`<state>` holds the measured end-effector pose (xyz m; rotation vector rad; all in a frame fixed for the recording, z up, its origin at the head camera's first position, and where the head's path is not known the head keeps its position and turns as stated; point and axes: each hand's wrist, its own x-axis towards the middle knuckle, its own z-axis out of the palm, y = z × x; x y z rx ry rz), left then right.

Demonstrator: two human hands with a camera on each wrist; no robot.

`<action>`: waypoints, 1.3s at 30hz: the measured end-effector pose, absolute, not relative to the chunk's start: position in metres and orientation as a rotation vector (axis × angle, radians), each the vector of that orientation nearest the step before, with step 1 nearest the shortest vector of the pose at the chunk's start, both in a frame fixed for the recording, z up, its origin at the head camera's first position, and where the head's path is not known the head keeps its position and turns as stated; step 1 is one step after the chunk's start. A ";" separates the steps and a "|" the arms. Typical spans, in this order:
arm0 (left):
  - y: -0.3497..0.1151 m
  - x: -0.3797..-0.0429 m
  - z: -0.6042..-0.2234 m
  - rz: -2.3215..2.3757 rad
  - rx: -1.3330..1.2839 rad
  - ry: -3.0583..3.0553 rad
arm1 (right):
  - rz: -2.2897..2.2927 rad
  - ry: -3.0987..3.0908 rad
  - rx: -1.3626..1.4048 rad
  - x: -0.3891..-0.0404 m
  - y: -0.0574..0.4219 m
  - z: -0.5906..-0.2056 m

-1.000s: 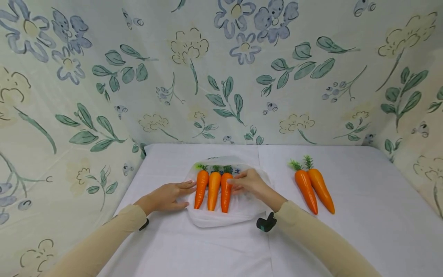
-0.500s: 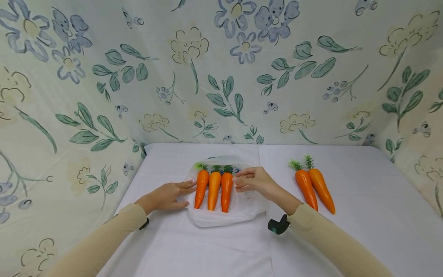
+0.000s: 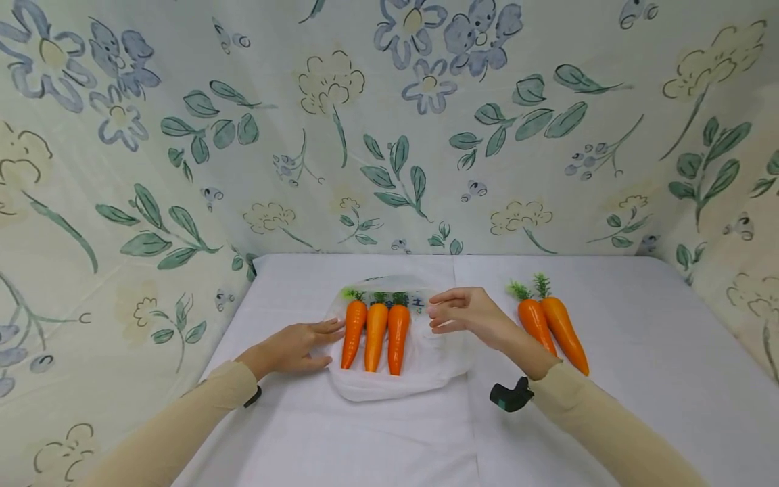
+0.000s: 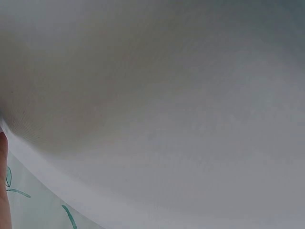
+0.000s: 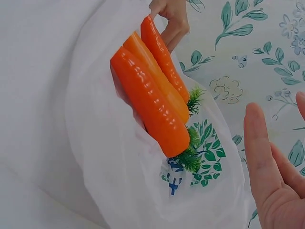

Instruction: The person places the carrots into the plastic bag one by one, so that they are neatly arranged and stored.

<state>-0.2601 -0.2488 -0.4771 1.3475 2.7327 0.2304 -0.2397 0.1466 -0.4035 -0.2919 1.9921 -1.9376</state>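
Three orange carrots with green tops, the left carrot [image 3: 354,335], the middle carrot [image 3: 376,337] and the right carrot [image 3: 398,339], lie side by side on a white plastic bag [image 3: 389,389] with printed lettering. My left hand [image 3: 298,346] rests at the bag's left edge, fingers extended beside the left carrot. My right hand [image 3: 471,312] hovers over the bag's right side, holding nothing, its fingers pointing at the carrots but apart from them. In the right wrist view the right hand's fingers [image 5: 257,143] look straight, and the bag's green leaf print [image 5: 209,152] shows by the carrot tops.
Two more carrots, one partly behind the right forearm [image 3: 534,325] and one beside it [image 3: 566,335], lie at the right on the white tablecloth [image 3: 657,379]. A floral curtain [image 3: 389,189] hangs behind and along both sides of the table.
My right hand has drawn away from the right carrot, moving right and slightly up. The carrots, the bag and my left hand have stayed in place.
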 end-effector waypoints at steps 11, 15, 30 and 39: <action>-0.247 -0.259 -0.474 0.214 1.324 2.725 | -1.987 2.024 -0.265 -0.239 0.172 -0.393; -0.248 -0.260 -0.476 0.215 1.347 2.724 | -1.982 2.068 -0.254 -0.239 0.183 -0.388; -0.250 -0.261 -0.480 0.227 1.380 2.729 | -1.938 2.261 -0.133 -0.239 0.230 -0.383; -0.249 -0.261 -0.478 0.215 1.371 2.727 | -1.976 2.244 -0.049 -0.241 0.262 -0.385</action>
